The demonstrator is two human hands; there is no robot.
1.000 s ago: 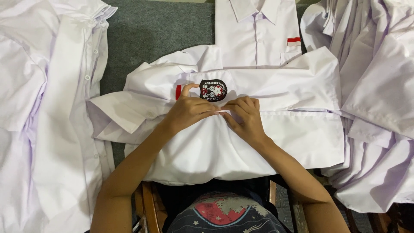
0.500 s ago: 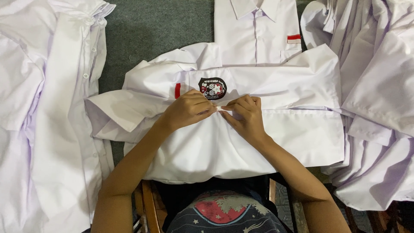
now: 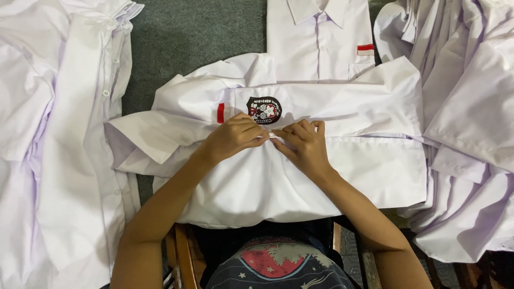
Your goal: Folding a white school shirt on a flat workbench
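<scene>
My left hand (image 3: 233, 138) and right hand (image 3: 305, 143) meet fingertip to fingertip, both pinched shut on the white shirt (image 3: 332, 171) just below its black badge (image 3: 264, 109).

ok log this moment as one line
left hand: pinching white shirt | right hand: pinching same fold | badge: just above hands | more white shirts: both sides
</scene>
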